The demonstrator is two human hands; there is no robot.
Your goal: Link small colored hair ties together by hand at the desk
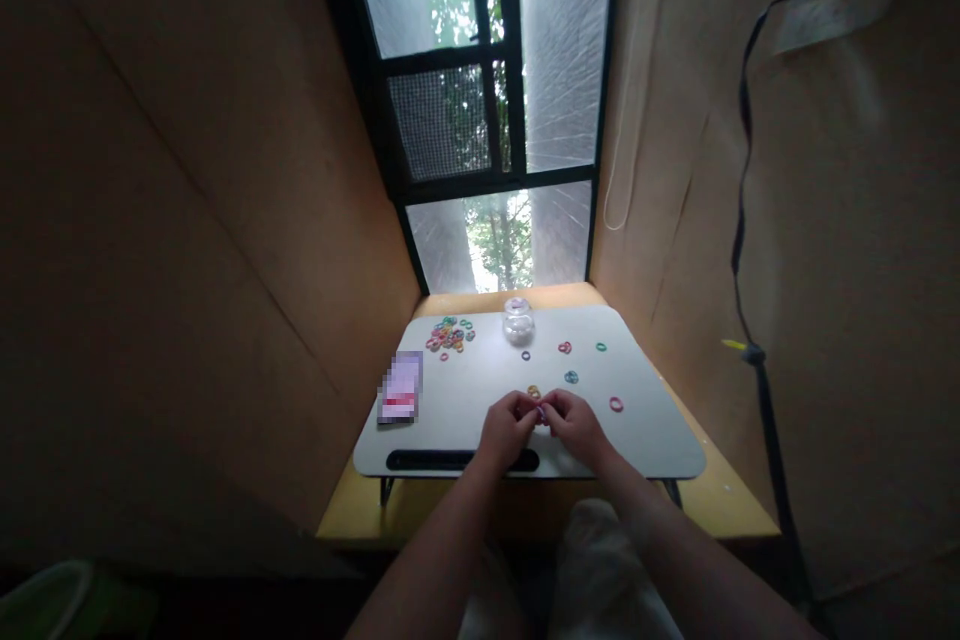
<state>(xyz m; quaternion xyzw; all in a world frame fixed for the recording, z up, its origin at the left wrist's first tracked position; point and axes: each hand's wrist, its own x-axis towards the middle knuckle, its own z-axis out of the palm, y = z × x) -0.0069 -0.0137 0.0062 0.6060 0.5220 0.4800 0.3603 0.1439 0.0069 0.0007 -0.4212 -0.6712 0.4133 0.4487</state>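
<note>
My left hand and my right hand meet over the front middle of a white lap table. Both are closed, pinching a small pink-purple hair tie between the fingertips; the fingers partly hide it. Just beyond the fingertips lies a yellow-orange hair tie. Farther out are a teal bunch, a dark ring, a red-pink one and a green one. To the right of my right hand is a pink ring.
A mixed pile of coloured hair ties lies at the back left. A clear round jar stands at the back middle. At the left edge is a blurred-out purple packet. A black slot runs along the front. Walls flank the yellow ledge.
</note>
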